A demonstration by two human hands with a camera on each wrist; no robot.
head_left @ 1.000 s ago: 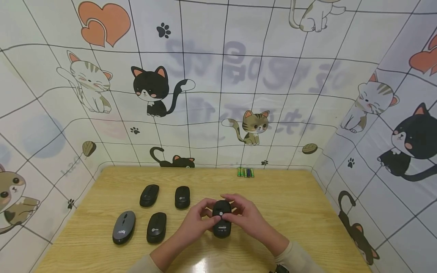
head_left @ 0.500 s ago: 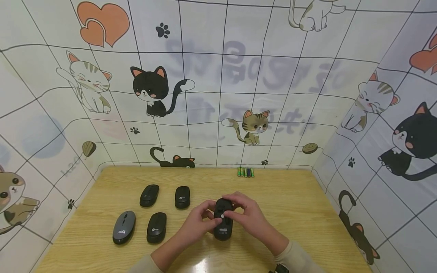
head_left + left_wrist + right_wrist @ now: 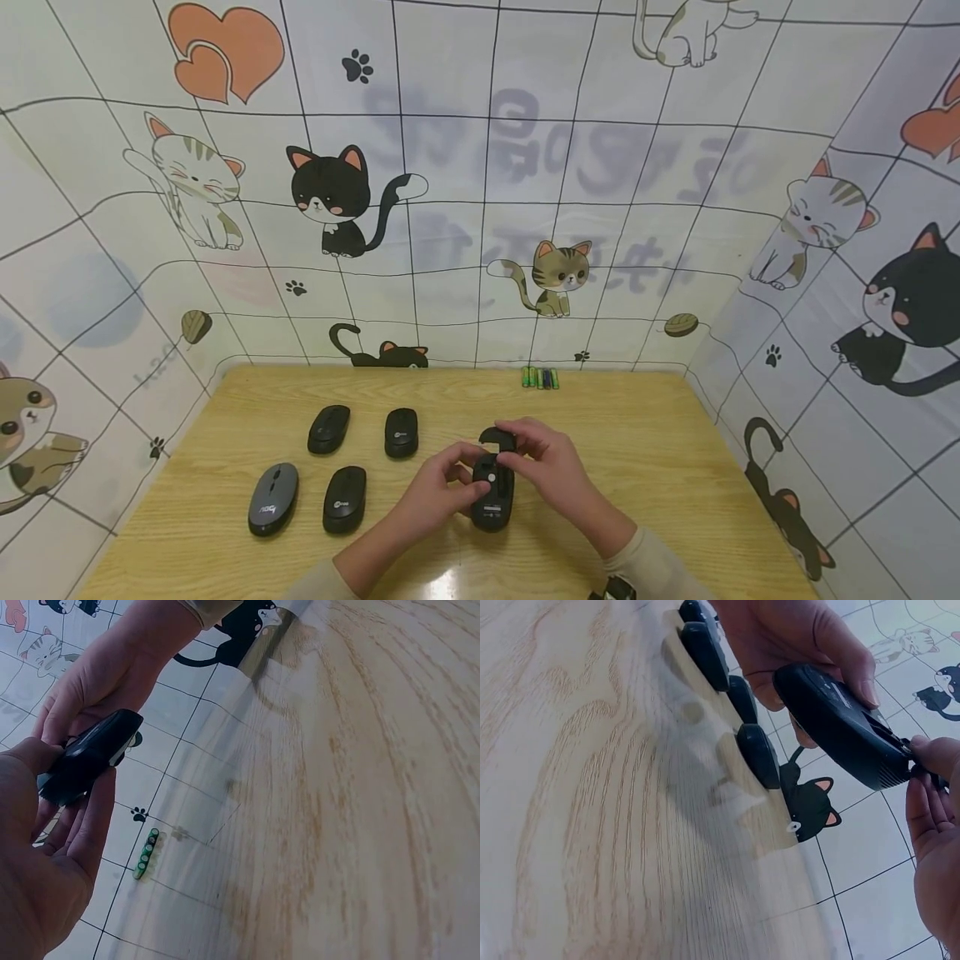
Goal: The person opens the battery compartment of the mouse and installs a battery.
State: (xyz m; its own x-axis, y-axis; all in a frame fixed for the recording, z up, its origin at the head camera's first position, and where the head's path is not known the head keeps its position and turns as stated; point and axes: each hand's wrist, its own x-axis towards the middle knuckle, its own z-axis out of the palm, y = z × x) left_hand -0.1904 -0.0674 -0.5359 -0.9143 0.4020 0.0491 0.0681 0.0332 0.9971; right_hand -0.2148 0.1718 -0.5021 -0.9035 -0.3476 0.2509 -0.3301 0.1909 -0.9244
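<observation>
Belly up in the head view, a black computer mouse (image 3: 492, 510) is held by my left hand (image 3: 438, 487), its thumb on the underside and the fingers along the side. A pale label and a small light dot show on that underside. My right hand (image 3: 553, 467) pinches the curved black battery cover (image 3: 495, 436) between thumb and fingers, at the mouse's far end. An opening in the mouse shows below the cover. The right wrist view has the mouse (image 3: 840, 727) raised above the table, with the cover mostly hidden by the right fingers.
Several more mice rest on the wooden table (image 3: 637, 483) at the left, among them a grey one (image 3: 273, 500) and a black one (image 3: 345, 500). Several green batteries (image 3: 531, 378) and a dark one stand in a row at the back edge. A cat-print cloth (image 3: 450, 292) hangs behind.
The battery cover has come away from the mouse's underside and moved toward the far end with my right hand. My left hand and the mouse have shifted slightly right.
</observation>
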